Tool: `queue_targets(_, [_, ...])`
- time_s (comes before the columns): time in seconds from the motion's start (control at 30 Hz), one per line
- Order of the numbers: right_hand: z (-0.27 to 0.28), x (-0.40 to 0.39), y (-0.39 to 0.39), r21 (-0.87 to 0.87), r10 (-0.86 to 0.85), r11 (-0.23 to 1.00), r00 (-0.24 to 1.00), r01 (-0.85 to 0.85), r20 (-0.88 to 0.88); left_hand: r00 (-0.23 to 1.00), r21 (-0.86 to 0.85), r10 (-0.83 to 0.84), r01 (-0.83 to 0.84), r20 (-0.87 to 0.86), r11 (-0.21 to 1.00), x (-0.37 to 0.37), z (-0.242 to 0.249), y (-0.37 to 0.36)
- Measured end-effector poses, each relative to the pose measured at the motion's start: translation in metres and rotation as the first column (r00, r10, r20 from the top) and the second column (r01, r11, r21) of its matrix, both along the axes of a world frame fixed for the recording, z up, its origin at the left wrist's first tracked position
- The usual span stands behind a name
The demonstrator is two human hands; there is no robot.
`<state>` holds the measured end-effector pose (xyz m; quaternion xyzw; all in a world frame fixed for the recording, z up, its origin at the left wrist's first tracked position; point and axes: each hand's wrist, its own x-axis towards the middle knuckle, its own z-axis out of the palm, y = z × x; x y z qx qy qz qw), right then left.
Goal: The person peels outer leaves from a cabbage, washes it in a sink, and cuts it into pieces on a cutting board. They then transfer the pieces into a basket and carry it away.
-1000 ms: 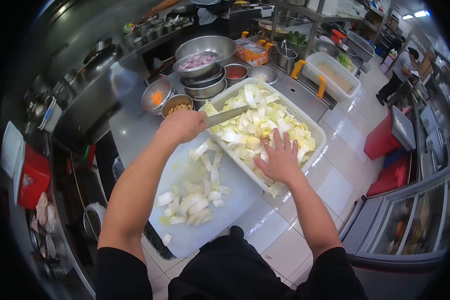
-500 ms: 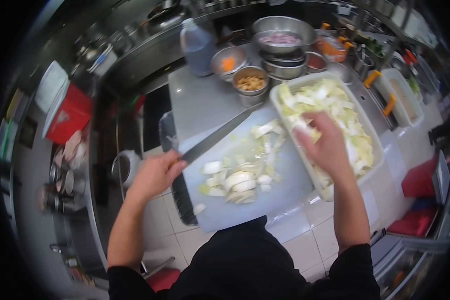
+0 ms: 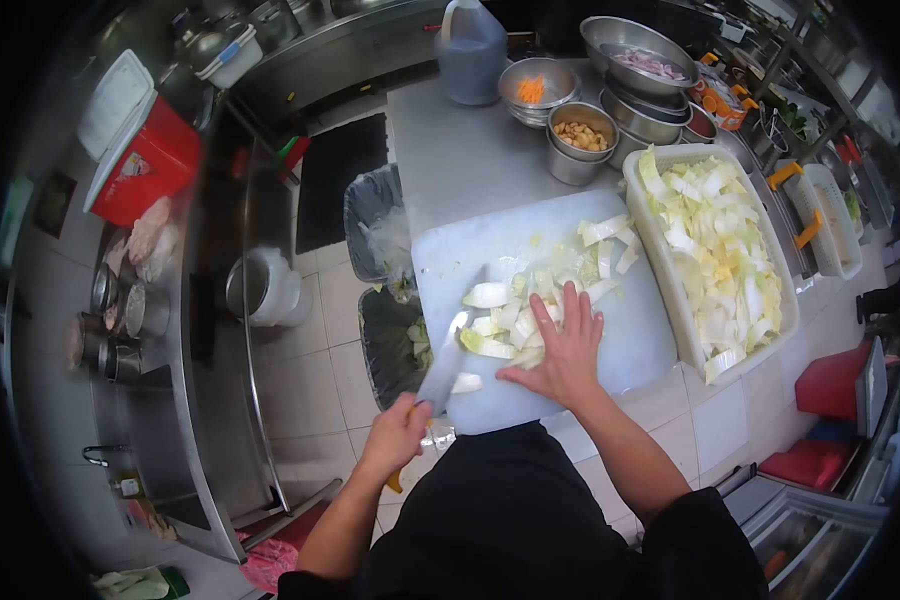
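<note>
My left hand (image 3: pixel 396 438) is closed round the handle of a kitchen knife (image 3: pixel 442 372). Its blade slants up and to the right, beside the cut cabbage (image 3: pixel 488 294) at the left of the pile. With fingers spread, my right hand (image 3: pixel 564 350) lies over the right side of this pile and hides part of it. Under both is a white cutting board (image 3: pixel 630 345), with more pale pieces scattered toward its upper right. A white plastic basket (image 3: pixel 785 285) full of chopped cabbage (image 3: pixel 715 250) stands just right of the board.
Behind the board are a bowl of orange shreds (image 3: pixel 532 92), a pot of light brown pieces (image 3: pixel 582 137), stacked metal bowls (image 3: pixel 638 60) and a jug (image 3: pixel 470 55). Lined bins (image 3: pixel 395 345) stand at the table's left edge. A red cooler (image 3: pixel 150 155) sits farther left.
My right hand has moved from the basket down to the cabbage on the board and spread its fingers. My left hand has brought the knife down and nearer to me, beside the pile.
</note>
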<state>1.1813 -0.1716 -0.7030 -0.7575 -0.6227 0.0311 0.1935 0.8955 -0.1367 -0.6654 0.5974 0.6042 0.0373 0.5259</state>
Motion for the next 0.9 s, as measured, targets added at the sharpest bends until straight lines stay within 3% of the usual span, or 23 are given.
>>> queue_targets(0.13, [-0.007,-0.013,0.02,0.207,-0.028,0.978,0.999,0.02,0.032,0.975,0.069,-0.222,0.223,-0.026,0.972,0.038,0.008,0.021])
queue_targets(0.23, [-0.016,-0.008,0.038,0.282,-0.1,0.954,0.995,0.102,-0.024,0.963,0.096,-0.269,0.267,0.008,0.959,0.051,-0.006,0.047])
queue_targets(0.4, [-0.012,0.005,0.059,0.282,-0.204,0.919,0.946,0.274,-0.253,0.942,-0.019,-0.314,0.319,0.116,0.948,0.07,0.007,0.064])
queue_targets(0.5, [-0.018,0.018,0.068,0.411,-0.144,0.867,0.931,0.282,-0.334,0.946,0.008,-0.306,0.307,0.104,0.952,0.081,0.017,0.06])
queue_targets(0.67, [0.031,0.032,0.059,0.522,-0.084,0.809,0.933,0.269,-0.35,0.965,0.091,-0.254,0.249,0.057,0.964,0.098,0.064,0.042])
queue_targets(0.9, [0.115,0.135,0.028,0.625,-0.221,0.699,0.936,0.347,-0.274,0.902,0.206,-0.426,0.404,0.075,0.891,0.201,0.147,0.029])
